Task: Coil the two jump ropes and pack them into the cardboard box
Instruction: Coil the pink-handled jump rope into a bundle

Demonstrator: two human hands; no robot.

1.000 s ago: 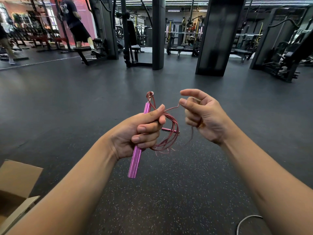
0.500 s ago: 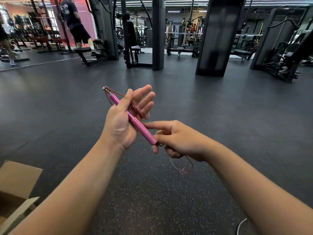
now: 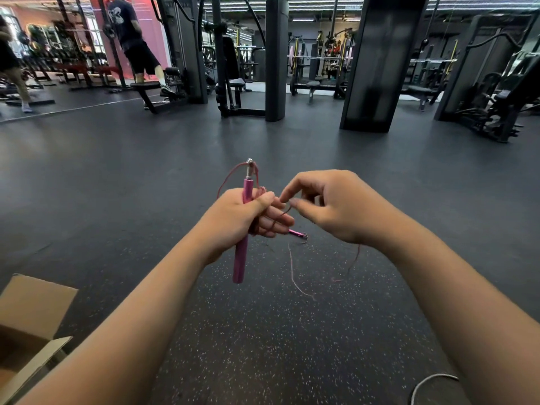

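Note:
My left hand [image 3: 245, 217] is closed around the pink jump rope's handle [image 3: 241, 258], which stands nearly upright with its metal tip on top. Thin red cord [image 3: 257, 197] is looped over that hand. The second pink handle [image 3: 297, 234] pokes out under my left fingers. My right hand [image 3: 330, 206] is just to the right, pinching the cord between thumb and forefinger. A loose length of cord [image 3: 292, 273] dangles below both hands. The open cardboard box [image 3: 32, 311] sits at the lower left. A pale cord of another rope [image 3: 429, 381] curves in at the bottom right.
Dark speckled rubber gym floor [image 3: 263, 331] lies under my hands. Black machine columns [image 3: 380, 62] and benches stand across the back. A person [image 3: 134, 39] moves at the far left by a bench.
The handle went from slanted in my open left palm to upright in a closed left grip. My right hand rose from the handle's lower end to the cord beside my left fingers.

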